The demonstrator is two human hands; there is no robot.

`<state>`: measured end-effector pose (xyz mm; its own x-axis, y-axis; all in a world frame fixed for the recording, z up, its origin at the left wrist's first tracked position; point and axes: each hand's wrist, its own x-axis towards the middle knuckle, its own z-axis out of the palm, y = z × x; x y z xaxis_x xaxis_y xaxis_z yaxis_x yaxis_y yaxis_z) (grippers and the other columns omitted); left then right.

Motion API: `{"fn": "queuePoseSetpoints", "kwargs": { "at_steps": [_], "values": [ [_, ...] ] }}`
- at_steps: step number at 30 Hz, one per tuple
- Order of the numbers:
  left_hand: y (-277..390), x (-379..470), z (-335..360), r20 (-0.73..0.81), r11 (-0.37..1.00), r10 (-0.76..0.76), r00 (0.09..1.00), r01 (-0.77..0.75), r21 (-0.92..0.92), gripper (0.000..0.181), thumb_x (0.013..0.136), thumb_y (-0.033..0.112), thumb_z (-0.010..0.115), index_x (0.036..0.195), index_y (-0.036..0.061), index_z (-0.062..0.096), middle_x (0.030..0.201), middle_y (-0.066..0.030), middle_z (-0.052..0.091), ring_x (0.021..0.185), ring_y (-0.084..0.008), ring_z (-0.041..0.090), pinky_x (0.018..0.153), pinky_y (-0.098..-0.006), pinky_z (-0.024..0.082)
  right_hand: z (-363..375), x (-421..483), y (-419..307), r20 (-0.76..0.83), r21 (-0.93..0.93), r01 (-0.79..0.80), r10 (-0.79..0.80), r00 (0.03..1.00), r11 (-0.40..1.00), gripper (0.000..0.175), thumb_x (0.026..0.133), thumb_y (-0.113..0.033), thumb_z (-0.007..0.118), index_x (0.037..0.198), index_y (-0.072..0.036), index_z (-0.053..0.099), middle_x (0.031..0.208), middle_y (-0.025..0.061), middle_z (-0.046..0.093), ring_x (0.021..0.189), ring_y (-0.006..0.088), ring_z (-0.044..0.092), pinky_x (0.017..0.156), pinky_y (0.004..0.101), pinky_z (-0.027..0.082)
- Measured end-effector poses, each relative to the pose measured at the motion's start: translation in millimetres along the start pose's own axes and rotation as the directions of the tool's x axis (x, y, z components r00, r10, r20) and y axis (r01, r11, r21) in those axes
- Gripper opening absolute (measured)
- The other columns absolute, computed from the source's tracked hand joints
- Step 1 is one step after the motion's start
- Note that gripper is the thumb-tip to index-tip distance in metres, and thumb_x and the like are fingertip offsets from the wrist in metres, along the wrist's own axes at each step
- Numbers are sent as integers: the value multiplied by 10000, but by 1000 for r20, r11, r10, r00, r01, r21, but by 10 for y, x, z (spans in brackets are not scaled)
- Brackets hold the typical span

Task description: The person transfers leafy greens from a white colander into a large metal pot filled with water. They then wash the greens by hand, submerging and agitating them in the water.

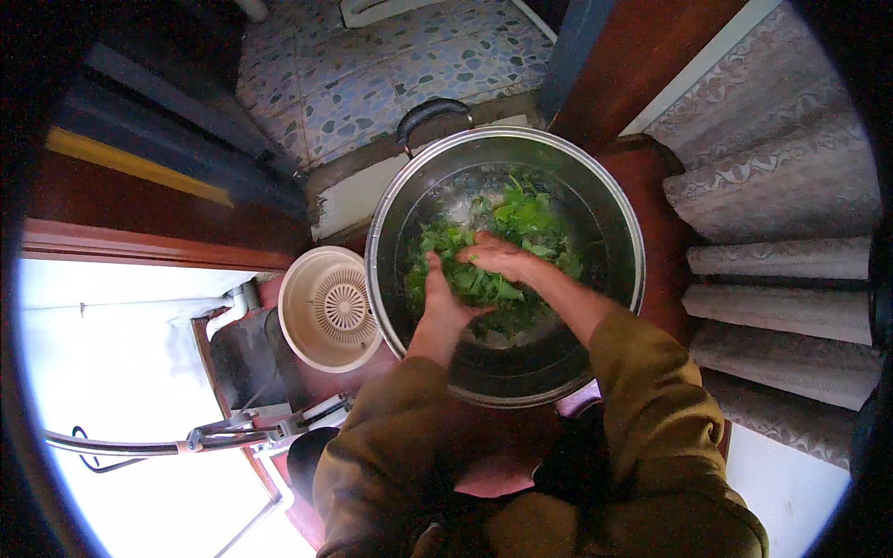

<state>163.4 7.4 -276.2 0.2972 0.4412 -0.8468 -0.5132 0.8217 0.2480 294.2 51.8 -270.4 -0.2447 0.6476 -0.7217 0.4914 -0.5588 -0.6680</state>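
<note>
Chopped leafy greens (523, 216) lie in a large round metal pot (600, 335) before me, with what looks like water around them. My left hand (443, 303) reaches in from the lower left, thumb and forefinger spread around a bunch of the greens. Over the top comes my right hand (499, 257), its fingers bent into the leaves near the left fingertips. Bits of green show between the right fingers, which are slightly blurred. Leaves hide some of the fingers of both hands.
A cream plastic colander (293, 321) stands against the pot's left side. The pot's black handle (432, 115) points toward the patterned floor tiles (446, 77) beyond a sill. Grey curtains (774, 202) hang at right. A metal latch arm (230, 429) juts in from the left.
</note>
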Motion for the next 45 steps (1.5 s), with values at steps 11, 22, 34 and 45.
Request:
{"fn": "queuePoseSetpoints", "kwargs": {
  "at_steps": [11, 22, 34, 45],
  "values": [
    [-111, 116, 75, -251, 974, 207, 946, -176, 141, 492, 845, 420, 493, 1191, 73, 449, 1156, -123, 502, 974, -300, 519, 800, -478, 432, -96, 152, 64, -294, -754, 204, -598, 745, 625, 511, 726, -272, 596, 1139, 2, 475, 1107, 242, 529, 1014, 363, 521, 824, 481, 427],
    [-63, -50, 109, 61, 996, -51, 997, 46, 76, 739, 788, 723, 257, 1270, 186, 415, 1270, -111, 451, 1149, -376, 417, 845, -672, 302, -60, -279, 81, -36, 142, -100, 106, 994, 985, 708, 741, -368, 608, 1244, 59, 352, 1258, 199, 400, 1105, 329, 423, 898, 415, 367],
    [-207, 1, 165, -218, 938, 262, 940, -195, 287, 291, 821, 213, 481, 1043, 28, 506, 1005, -131, 543, 846, -289, 556, 669, -462, 468, -49, -295, 212, -412, -590, 87, -393, 822, 803, 445, 744, -331, 577, 1093, -60, 522, 1045, 195, 544, 975, 356, 529, 800, 464, 450],
    [-269, 101, 49, -225, 906, -62, 972, 149, 397, 863, 777, 583, 511, 1407, 138, 123, 1451, -134, 116, 1267, -406, 223, 943, -587, 265, 152, -306, 740, -107, 293, -168, 207, 973, 941, 686, 650, -312, 676, 1210, -10, 419, 1163, 207, 458, 1066, 309, 454, 862, 444, 398]
  ]
}}
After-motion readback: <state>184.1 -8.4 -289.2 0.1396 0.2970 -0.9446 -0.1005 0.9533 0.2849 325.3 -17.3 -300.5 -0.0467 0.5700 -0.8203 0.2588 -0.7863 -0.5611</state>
